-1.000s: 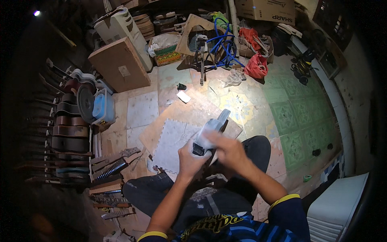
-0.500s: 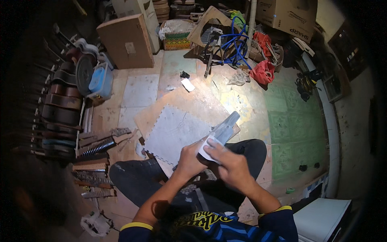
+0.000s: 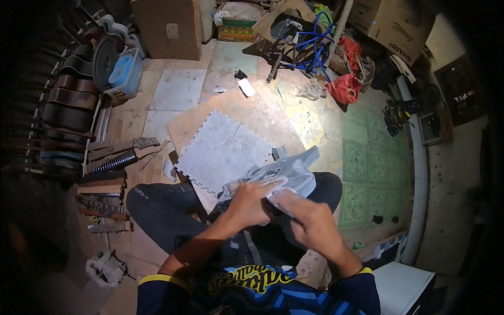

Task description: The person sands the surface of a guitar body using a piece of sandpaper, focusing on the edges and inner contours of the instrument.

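A grey, dusty electric guitar body with pointed horns rests tilted over my lap. My left hand is wrapped round its near edge, the thumb lying on top. My right hand is closed with its fingertips pressed to the body beside the left thumb. A scrap of whitish sheet, like sandpaper, shows only slightly under the right fingers; most of it is covered. Below the guitar body are my crossed legs in dark trousers.
In front lies a grey foam mat on a wooden board. Guitar necks are piled at the left, near a row of guitar bodies. A blue hose, red bag and cardboard box stand far right.
The guitar body has turned from nearly edge-on to show its broad face. My right hand has shifted slightly right and down, and the white sheet is now mostly hidden. The view has shifted too.
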Tool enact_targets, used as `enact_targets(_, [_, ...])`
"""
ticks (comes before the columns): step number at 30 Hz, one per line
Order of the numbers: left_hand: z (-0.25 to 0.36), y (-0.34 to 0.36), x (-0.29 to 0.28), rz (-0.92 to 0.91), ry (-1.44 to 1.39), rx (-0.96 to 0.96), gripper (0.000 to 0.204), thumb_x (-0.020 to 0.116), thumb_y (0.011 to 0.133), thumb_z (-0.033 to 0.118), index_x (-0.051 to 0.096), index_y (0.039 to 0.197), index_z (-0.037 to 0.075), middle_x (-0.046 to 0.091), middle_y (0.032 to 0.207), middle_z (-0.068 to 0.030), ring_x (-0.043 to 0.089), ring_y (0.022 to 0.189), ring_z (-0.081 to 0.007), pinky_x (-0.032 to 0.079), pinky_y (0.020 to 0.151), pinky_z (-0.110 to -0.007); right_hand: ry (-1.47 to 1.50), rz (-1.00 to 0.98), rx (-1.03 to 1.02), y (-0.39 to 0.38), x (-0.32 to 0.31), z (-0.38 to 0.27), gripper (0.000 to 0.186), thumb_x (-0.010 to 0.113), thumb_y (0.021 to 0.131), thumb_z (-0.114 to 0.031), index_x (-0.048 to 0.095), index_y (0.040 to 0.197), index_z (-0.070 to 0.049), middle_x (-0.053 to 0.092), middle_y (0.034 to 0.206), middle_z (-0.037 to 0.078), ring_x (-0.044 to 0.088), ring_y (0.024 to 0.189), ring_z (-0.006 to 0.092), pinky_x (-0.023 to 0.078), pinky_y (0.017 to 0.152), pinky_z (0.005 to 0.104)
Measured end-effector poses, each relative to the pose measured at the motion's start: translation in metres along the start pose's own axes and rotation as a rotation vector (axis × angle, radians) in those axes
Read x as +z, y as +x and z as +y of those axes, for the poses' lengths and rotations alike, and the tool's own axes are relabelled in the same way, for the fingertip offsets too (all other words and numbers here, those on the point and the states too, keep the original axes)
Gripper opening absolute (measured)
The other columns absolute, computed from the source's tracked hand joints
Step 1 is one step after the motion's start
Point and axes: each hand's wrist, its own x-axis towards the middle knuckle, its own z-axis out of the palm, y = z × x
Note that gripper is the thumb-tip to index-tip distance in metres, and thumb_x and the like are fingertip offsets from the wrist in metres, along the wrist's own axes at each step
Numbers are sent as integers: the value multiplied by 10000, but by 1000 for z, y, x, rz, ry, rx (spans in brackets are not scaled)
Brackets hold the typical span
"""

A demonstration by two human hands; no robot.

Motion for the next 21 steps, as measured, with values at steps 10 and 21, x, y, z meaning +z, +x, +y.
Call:
enact_targets(10, [3,-14,-10,-114,55,-38,687,807,651,210,627,1281,5,639,1300,-194,640,1166,-327,504,1006,-391,73,-10,70,-2,-7,23,536,511,722,92,674,1214,-49,667,1224,208,640,1157,371,513,994,410])
enact_targets(21, [-30,-51,-36,-157,-70,21,662,821,605,111,663,1241,13,630,1336,-183,581,1288,-306,445,1083,-387,562,-324,561,14,23,133,544,465,795,33,654,1294,-75,654,1271,207,691,1031,413,538,879,454])
